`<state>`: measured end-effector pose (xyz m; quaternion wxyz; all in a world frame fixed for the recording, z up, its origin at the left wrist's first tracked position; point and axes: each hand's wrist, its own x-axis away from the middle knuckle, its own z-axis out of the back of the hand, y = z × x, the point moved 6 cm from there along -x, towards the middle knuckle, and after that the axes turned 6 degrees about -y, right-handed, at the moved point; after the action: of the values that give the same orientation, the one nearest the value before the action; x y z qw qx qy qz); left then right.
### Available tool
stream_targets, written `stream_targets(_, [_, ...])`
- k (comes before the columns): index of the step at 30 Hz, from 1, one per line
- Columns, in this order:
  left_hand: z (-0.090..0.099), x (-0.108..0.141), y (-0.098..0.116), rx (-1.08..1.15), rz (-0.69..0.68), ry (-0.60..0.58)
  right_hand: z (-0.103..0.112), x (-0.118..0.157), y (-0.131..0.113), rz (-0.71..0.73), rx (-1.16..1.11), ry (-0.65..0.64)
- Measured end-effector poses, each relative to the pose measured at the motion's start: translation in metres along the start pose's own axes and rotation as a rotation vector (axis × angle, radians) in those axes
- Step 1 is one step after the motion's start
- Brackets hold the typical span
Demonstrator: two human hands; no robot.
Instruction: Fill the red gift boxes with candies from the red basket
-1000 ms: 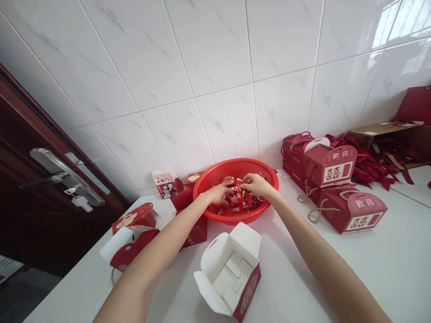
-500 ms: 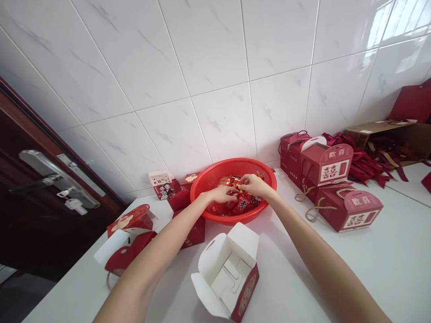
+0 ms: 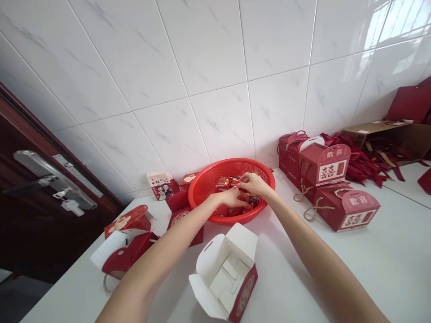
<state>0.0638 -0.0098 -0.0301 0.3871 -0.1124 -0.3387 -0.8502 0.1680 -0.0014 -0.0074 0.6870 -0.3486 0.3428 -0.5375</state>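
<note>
Both my hands are inside a red plastic colander (image 3: 198, 190) that holds several wrapped sweets (image 3: 222, 182), mostly red and some gold. My left hand (image 3: 234, 198) reaches down among the sweets, its fingers apart and touching the pile. Thumb and fingers of my right hand (image 3: 255, 184) are pinched on a small red wrapped sweet (image 3: 235, 183) above the pile. In front of the colander stands an open gift box (image 3: 245, 294), white inside and red outside, with its flaps up and nothing inside it.
Red gift boxes (image 3: 350, 211) with rope handles stand at right, beside dark red ribbons (image 3: 363, 166) and a cardboard box (image 3: 407, 134). Open red boxes (image 3: 129, 255) lie at left, near a door handle (image 3: 50, 179). A tiled wall (image 3: 222, 121) backs the table.
My left hand has moved right and deeper into the sweets. My right hand stays at nearly the same spot, now with a red sweet at its fingertips.
</note>
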Motion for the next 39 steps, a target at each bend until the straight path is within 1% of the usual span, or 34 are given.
stream_targets(3, [-0.002,-0.001,0.0,-0.003,-0.037,0.004,0.002,0.0,0.0,-0.004,-0.021,0.026])
stream_targets(5, [0.001,0.0,-0.003,-0.023,-0.043,0.038,0.002,0.0,0.0,-0.005,-0.043,0.032])
stream_targets(9, [0.018,0.007,-0.014,-0.063,-0.014,0.207,0.003,-0.002,0.002,-0.001,-0.103,0.043])
stream_targets(11, [0.029,0.012,-0.018,-0.034,-0.024,0.311,0.005,-0.003,0.003,0.0,-0.124,0.071])
stream_targets(13, [0.039,0.017,-0.02,0.045,-0.052,0.431,0.006,-0.002,0.004,-0.022,-0.173,0.086])
stream_targets(14, [0.043,0.02,-0.022,0.102,-0.064,0.495,0.005,-0.001,0.005,-0.046,-0.227,0.074])
stream_targets(16, [0.049,0.023,-0.024,0.22,-0.081,0.6,0.002,0.002,0.005,-0.097,-0.37,0.01])
stream_targets(18, [0.052,0.023,-0.025,0.286,-0.089,0.654,-0.002,0.005,0.002,-0.109,-0.489,-0.055])
stream_targets(19, [0.052,0.023,-0.026,0.302,-0.089,0.672,-0.002,0.006,0.0,-0.094,-0.511,-0.068])
stream_targets(20, [0.053,0.023,-0.026,0.31,-0.085,0.688,0.0,0.007,-0.002,-0.076,-0.519,-0.061])
stream_targets(22, [0.053,0.023,-0.029,0.31,-0.053,0.71,0.005,0.007,-0.003,-0.044,-0.527,0.007])
stream_targets(24, [0.052,0.022,-0.03,0.289,-0.021,0.703,0.011,0.006,-0.001,-0.024,-0.544,0.105])
stream_targets(25, [0.05,0.021,-0.029,0.263,-0.02,0.675,0.014,0.006,0.0,-0.012,-0.559,0.151])
stream_targets(27, [0.041,0.018,-0.022,0.18,-0.063,0.552,0.018,0.005,0.002,0.019,-0.587,0.221])
stream_targets(29, [0.028,0.013,-0.009,0.075,-0.154,0.387,0.021,0.005,0.004,0.039,-0.611,0.27])
stream_targets(30, [0.02,0.012,-0.001,0.001,-0.201,0.314,0.022,0.005,0.005,0.041,-0.622,0.288])
stream_targets(32, [0.007,0.011,0.012,-0.193,-0.271,0.223,0.023,0.004,0.007,0.037,-0.635,0.308])
stream_targets(33, [0.001,0.01,0.018,-0.302,-0.285,0.199,0.023,0.004,0.008,0.037,-0.637,0.313])
stream_targets(35, [-0.006,0.009,0.024,-0.482,-0.27,0.175,0.023,0.003,0.009,0.04,-0.636,0.323])
stream_targets(37, [-0.01,0.007,0.026,-0.572,-0.225,0.173,0.023,0.003,0.011,0.043,-0.645,0.336])
stream_targets(39, [-0.01,0.006,0.027,-0.615,-0.169,0.18,0.022,0.002,0.012,0.046,-0.669,0.334])
